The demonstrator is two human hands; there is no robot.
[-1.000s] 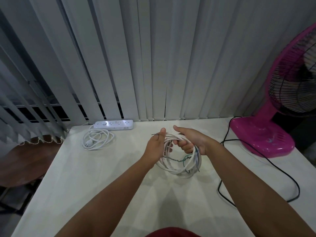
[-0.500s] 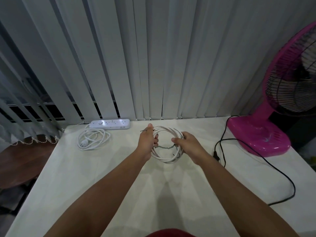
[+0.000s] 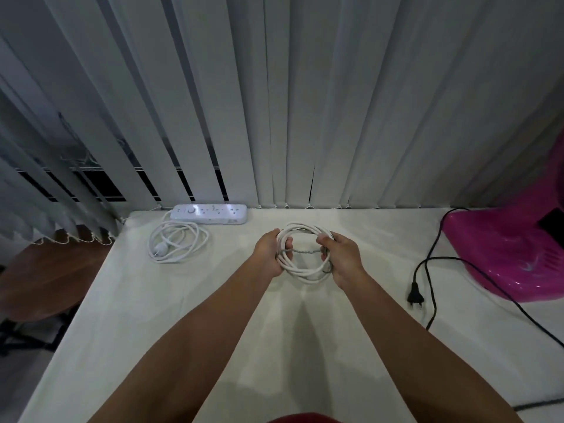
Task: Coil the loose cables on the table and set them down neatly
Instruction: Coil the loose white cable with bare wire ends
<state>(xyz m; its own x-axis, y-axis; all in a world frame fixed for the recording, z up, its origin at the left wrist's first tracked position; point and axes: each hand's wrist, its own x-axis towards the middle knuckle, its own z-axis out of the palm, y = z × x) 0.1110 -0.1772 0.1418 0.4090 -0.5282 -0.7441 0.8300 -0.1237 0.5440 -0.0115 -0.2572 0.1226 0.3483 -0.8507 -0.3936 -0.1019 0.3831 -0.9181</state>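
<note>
A white cable coil (image 3: 305,271) of several loops lies flat, low over the middle of the white table (image 3: 183,331). My left hand (image 3: 268,254) grips its left side and my right hand (image 3: 343,259) grips its right side. A thin grey twisted wire (image 3: 303,251) runs across the coil between my two hands. Whether the coil touches the table is hard to tell. A second white cable (image 3: 178,244), coiled with its plug in the middle, lies at the back left, joined to a white power strip (image 3: 209,213).
A pink fan base (image 3: 503,254) stands at the right. Its black cord (image 3: 433,261) loops over the table and ends in a black plug (image 3: 415,297). Vertical blinds (image 3: 274,102) hang behind the table. A brown round stool (image 3: 45,279) stands off the left edge.
The coil went from hanging tilted in my hands to lying flat and lower, farther back on the table. My hands moved apart to its two sides.
</note>
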